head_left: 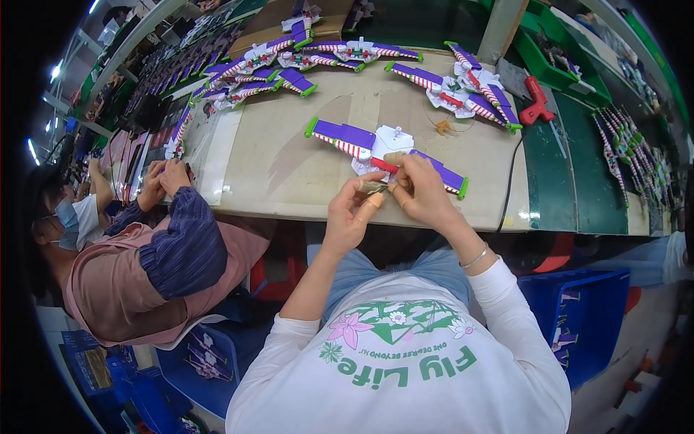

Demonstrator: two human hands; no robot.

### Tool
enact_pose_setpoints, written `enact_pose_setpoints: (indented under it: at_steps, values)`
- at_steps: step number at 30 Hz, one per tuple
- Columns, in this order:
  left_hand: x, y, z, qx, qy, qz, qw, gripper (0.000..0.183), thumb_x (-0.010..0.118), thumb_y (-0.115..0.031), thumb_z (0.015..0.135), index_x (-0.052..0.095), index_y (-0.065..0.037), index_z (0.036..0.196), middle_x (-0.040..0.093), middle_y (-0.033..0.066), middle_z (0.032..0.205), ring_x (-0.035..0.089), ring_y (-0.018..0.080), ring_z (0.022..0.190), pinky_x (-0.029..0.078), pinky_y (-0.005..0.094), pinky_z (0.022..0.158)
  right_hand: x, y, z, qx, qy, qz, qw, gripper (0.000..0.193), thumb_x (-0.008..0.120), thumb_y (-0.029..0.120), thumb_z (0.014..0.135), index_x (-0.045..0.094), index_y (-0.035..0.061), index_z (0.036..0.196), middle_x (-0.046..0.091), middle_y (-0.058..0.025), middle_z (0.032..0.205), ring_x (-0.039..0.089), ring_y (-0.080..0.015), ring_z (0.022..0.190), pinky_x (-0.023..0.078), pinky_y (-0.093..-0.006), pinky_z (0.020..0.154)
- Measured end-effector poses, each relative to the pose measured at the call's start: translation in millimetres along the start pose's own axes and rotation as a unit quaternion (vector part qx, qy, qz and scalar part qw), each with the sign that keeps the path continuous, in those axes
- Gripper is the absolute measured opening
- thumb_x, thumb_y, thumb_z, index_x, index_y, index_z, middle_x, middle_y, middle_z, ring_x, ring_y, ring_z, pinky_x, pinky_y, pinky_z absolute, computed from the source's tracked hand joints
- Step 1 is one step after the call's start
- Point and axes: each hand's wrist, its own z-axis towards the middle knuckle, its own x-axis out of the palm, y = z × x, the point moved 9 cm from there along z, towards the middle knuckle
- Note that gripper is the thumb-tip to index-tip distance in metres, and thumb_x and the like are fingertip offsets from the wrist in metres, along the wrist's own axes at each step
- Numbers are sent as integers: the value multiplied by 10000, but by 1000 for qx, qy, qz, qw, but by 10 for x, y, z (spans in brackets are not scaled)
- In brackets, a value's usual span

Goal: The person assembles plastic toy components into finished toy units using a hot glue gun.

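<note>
On the left, a co-worker's hands (165, 177) work at the edge of the surface (275, 145), well apart from this person's own, and beyond them a pile of winged pieces (253, 61) in purple, white and green overlaps; keeping the elbows in should leave both neighbours room. Toward the middle, the winged piece (394, 139) being worked on lies on the surface just ahead of the person, slanting down to the right, one green tip near the left and the other just past the right wrist. The left hand (350, 213) pinches a small greyish piece (374, 187) between thumb and forefinger, close to the near edge of the white centre; a light, steady pinch should suit something so small. Just beside the red part (384, 166), the right hand (423, 189) has its fingers bent in over the centre; whether they grip anything cannot be told. Resting that wrist would probably steady the fingertips, so long as it does not lean on the purple wing beneath. Farther right, more finished-looking wings (470, 90) lie near a red glue gun (536, 105), whose black cable (510, 188) hangs over the near edge; best keep the sleeve clear of it.
</note>
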Motion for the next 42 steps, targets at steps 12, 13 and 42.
enact_pose_setpoints:
  at_steps: [12,13,42]
  values:
    - [134,205,98,-65,52,-97,992,173,576,-39,944,493,-2,1091,652,95,949,617,108,780,507,246,689,-140,99,41,2,71,53,996,407,730,129,805,616,25,1182,602,-52,920,561,-115,820,466,-249,719]
    - [132,184,112,-60,42,-105,992,189,591,-38,935,493,-3,1092,655,93,944,618,110,774,505,245,691,-91,105,68,-1,102,22,995,330,717,118,814,655,31,1126,602,-37,874,558,-105,771,467,-246,692]
    - [89,-275,-23,249,-194,362,877,159,736,-42,738,588,-54,795,666,47,900,611,241,848,419,364,743,-71,-27,176,8,-84,-60,995,113,722,57,753,637,-16,770,512,-76,684,465,-206,689,375,-336,606]
